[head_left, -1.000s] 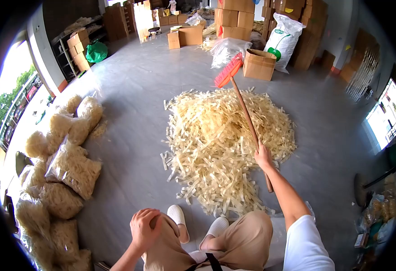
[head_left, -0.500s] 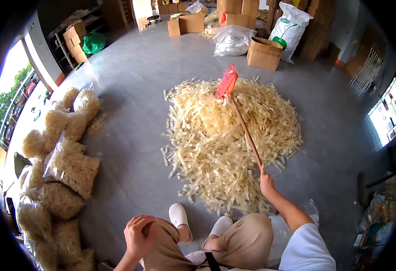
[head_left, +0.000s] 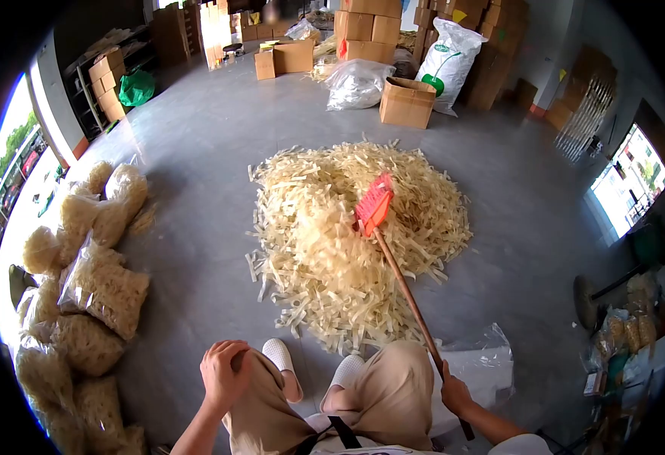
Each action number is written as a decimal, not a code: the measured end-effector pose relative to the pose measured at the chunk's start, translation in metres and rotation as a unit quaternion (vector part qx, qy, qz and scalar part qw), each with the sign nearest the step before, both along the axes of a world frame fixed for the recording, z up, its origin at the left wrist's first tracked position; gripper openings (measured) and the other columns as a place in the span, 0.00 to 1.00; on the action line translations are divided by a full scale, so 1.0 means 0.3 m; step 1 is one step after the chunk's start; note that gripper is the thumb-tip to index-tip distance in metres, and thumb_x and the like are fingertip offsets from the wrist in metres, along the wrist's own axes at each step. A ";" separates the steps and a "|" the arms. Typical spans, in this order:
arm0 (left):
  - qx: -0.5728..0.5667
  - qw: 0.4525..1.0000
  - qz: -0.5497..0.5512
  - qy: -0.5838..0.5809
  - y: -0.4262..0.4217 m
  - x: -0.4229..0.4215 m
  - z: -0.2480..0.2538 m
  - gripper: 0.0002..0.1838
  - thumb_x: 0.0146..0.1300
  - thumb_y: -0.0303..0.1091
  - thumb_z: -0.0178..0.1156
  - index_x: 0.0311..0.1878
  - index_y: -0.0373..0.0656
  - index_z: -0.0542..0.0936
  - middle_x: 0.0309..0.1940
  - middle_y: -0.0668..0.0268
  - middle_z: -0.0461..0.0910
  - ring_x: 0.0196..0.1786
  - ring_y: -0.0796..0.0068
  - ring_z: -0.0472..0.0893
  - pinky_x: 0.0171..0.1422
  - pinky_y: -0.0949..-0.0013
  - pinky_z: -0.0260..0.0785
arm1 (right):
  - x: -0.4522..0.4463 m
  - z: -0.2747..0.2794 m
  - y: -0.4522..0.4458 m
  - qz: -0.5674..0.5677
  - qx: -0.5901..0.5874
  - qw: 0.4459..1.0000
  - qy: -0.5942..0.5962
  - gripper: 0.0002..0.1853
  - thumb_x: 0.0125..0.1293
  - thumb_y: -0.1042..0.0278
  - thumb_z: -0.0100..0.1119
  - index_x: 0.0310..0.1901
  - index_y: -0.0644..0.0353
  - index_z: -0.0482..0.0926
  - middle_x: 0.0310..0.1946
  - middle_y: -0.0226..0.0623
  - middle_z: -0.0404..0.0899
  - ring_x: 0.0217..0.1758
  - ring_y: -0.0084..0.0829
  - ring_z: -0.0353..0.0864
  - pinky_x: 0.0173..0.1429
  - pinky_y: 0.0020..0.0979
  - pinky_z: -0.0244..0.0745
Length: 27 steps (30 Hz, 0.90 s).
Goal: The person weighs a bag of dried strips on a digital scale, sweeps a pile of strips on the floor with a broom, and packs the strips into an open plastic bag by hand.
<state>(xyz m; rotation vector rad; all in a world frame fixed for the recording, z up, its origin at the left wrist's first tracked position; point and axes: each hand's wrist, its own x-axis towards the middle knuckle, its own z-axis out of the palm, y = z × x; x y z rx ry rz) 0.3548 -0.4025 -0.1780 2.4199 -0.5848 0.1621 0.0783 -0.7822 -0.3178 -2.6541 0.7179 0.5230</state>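
A broom with a red bristle head (head_left: 374, 205) and a brown wooden handle lies slantwise over a broad heap of pale yellow, flat strips (head_left: 332, 280). My right hand (head_left: 455, 393) is wrapped round the handle near its lower end, beside my right knee. The bristles touch the strips in the middle of the heap, and some strips near the head look blurred. My left hand (head_left: 226, 371) rests on my left knee with its fingers bent loosely over it, holding nothing.
Several clear bags stuffed with pale strips (head_left: 105, 288) are piled along the left. A clear plastic sheet (head_left: 473, 371) lies by my right knee. Farther back stand an open cardboard box (head_left: 408, 102), a white sack (head_left: 448, 64) and stacked cartons (head_left: 367, 30).
My right hand has drawn the broom toward me, its head dragging from the heap's far side to the middle. The view has shifted slightly. My left hand stays on the knee.
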 end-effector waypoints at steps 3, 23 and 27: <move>0.006 1.000 -0.006 0.001 -0.024 -0.003 -0.002 0.06 0.48 0.29 0.58 0.30 0.40 0.80 0.33 0.62 0.81 0.41 0.61 0.77 0.48 0.62 0.67 | -0.151 0.011 -0.017 -0.009 0.008 0.999 -0.039 0.41 0.52 0.78 0.50 0.67 0.61 0.41 0.28 0.52 0.74 0.31 0.52 0.75 0.36 0.46 0.69; 0.015 1.000 0.014 0.012 -0.014 -0.015 0.005 0.07 0.49 0.31 0.58 0.31 0.41 0.80 0.33 0.64 0.81 0.40 0.62 0.77 0.48 0.64 0.68 | -0.013 0.019 -0.009 -0.113 0.056 0.932 -0.340 0.32 0.52 0.79 0.54 0.62 0.63 0.60 0.23 0.54 0.74 0.26 0.49 0.77 0.30 0.37 0.70; 0.009 1.000 0.008 0.006 -0.009 -0.004 -0.006 0.06 0.48 0.30 0.58 0.30 0.40 0.80 0.32 0.63 0.81 0.40 0.62 0.77 0.48 0.64 0.68 | 0.209 0.023 -0.119 -0.141 0.058 0.920 -0.361 0.30 0.55 0.75 0.54 0.61 0.64 0.60 0.32 0.55 0.76 0.36 0.50 0.77 0.37 0.37 0.71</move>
